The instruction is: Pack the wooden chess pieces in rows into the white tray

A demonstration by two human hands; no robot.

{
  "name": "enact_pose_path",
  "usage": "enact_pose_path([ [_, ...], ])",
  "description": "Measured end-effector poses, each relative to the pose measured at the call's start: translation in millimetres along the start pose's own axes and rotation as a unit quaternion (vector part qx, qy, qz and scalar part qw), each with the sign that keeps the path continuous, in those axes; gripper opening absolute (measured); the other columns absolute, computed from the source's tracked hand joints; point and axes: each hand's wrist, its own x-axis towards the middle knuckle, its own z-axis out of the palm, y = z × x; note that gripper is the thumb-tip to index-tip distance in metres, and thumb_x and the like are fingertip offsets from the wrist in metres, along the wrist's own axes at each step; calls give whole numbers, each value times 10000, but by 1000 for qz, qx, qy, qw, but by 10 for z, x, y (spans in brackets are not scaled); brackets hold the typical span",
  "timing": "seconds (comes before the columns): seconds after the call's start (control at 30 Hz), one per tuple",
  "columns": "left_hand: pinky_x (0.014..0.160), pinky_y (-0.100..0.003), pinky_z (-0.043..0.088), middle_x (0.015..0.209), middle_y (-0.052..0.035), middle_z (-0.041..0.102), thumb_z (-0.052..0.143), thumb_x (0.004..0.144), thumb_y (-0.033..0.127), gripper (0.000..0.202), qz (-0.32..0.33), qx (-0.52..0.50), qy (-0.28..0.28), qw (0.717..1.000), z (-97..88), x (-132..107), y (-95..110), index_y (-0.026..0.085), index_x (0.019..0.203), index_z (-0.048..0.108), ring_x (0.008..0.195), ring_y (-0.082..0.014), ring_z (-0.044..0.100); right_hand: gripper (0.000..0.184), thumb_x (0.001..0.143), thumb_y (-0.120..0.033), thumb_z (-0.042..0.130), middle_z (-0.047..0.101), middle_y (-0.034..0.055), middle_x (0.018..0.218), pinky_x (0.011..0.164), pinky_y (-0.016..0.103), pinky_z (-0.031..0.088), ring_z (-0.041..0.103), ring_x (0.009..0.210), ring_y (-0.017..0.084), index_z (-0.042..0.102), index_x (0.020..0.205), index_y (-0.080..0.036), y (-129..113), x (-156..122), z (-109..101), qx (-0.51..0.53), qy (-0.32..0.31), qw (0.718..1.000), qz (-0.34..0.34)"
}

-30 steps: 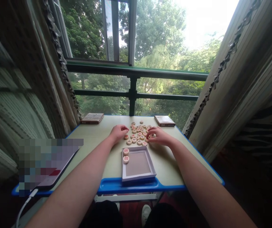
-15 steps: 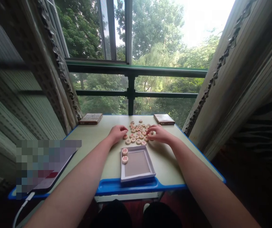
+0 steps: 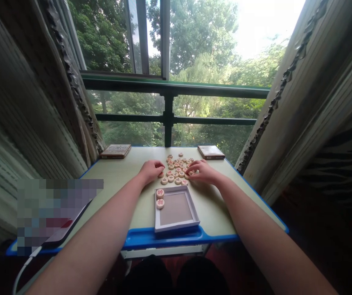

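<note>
Several round wooden chess pieces (image 3: 177,167) lie loose on the pale green table (image 3: 123,180) in front of the window. My left hand (image 3: 151,169) rests curled at the left edge of the pile, fingertips touching a piece. My right hand (image 3: 201,171) lies at the right edge, fingers bent down onto the pieces there. A shallow white box tray (image 3: 176,221) sits just in front of the pile. Two pieces with red characters (image 3: 160,198) lie in its left corner.
A flat box (image 3: 116,150) lies at the table's back left and another flat box (image 3: 210,151) at the back right. A blurred tablet (image 3: 53,217) with a white cable lies at the front left. Curtains flank the table; a green railing runs behind.
Both hands stay at the sides of the pile, with only small finger shifts. The view has tilted slightly, so everything sits a little higher in the picture.
</note>
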Motion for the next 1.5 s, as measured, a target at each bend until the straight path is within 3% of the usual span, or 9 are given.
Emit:
enact_pose_path([
  [0.13, 730, -292, 480, 819, -44, 697, 517, 708, 271, 219, 37, 92, -8, 995, -13, -37, 78, 186, 801, 697, 779, -193, 614, 239, 699, -302, 649, 583, 68, 1086, 971, 379, 326, 422, 1119, 265, 719, 922, -252, 5, -3, 6, 9, 7, 1000, -1],
  [0.3, 979, -363, 375, 1085, -77, 638, 470, 751, 256, 314, 102, 224, 64, 967, -28, -48, 157, 180, 963, 689, 1085, -254, 501, 370, 756, -336, 579, 572, 78, 1109, 968, 359, 349, 449, 1106, 242, 628, 1107, -230, 56, 69, 132, 3, 61, 998, -19],
  [0.5, 994, -317, 365, 1270, -117, 544, 407, 818, 283, 474, 51, 213, -5, 976, 21, -4, 83, 116, 1249, 514, 1161, -225, 495, 549, 839, -458, 462, 435, 128, 1350, 1044, 384, 279, 378, 1245, 266, 462, 1313, -180, 200, 209, 302, -16, 77, 996, 31],
  [0.67, 999, -284, 350, 1272, -99, 548, 357, 852, 278, 443, 36, 182, -6, 983, 11, 17, 115, 142, 1238, 529, 1173, -197, 497, 475, 840, -416, 488, 495, 135, 1297, 1027, 335, 325, 441, 1212, 237, 535, 1229, -147, 222, 229, 307, 24, 61, 998, 9],
  [0.8, 1079, -413, 207, 1408, -64, 399, 348, 867, 416, 472, 94, 184, -18, 978, 50, 9, 193, 213, 1258, 519, 1325, -264, 287, 576, 813, -352, 554, 541, 149, 1233, 908, 308, 435, 559, 1051, 195, 399, 1321, -128, 245, 231, 300, 113, 91, 989, 33],
  [0.9, 1077, -495, 128, 1402, -6, 409, 301, 876, 479, 460, 85, 174, -59, 979, 83, -12, 221, 301, 1230, 535, 1352, -283, 217, 562, 817, -287, 549, 589, 124, 1160, 782, 260, 485, 605, 918, 153, 371, 1330, -144, 281, 228, 278, 180, 100, 976, 66],
  [1.13, 1001, -324, 314, 1263, -42, 564, 321, 874, 445, 425, 91, 155, -77, 981, 34, -31, 211, 245, 1051, 652, 1201, -232, 461, 254, 798, -148, 450, 634, 76, 1035, 649, 220, 488, 610, 678, 112, 656, 947, -150, 268, 222, 255, 148, 80, 984, 65],
  [1.27, 913, -316, 387, 1102, -67, 653, 332, 867, 437, 412, 77, 178, -43, 980, -21, -31, 221, 227, 975, 670, 1072, -243, 548, 262, 810, -172, 452, 594, 103, 1102, 612, 212, 479, 600, 642, 100, 659, 966, -133, 249, 209, 239, 145, 90, 983, 68],
  [1.5, 889, -288, 403, 1082, -65, 665, 356, 852, 445, 421, 58, 122, -56, 989, -4, -16, 186, 214, 1013, 669, 1007, -227, 575, 256, 824, -227, 488, 640, 80, 982, 788, 258, 435, 586, 827, 165, 696, 964, -180, 259, 214, 211, 26, 77, 997, 20],
])
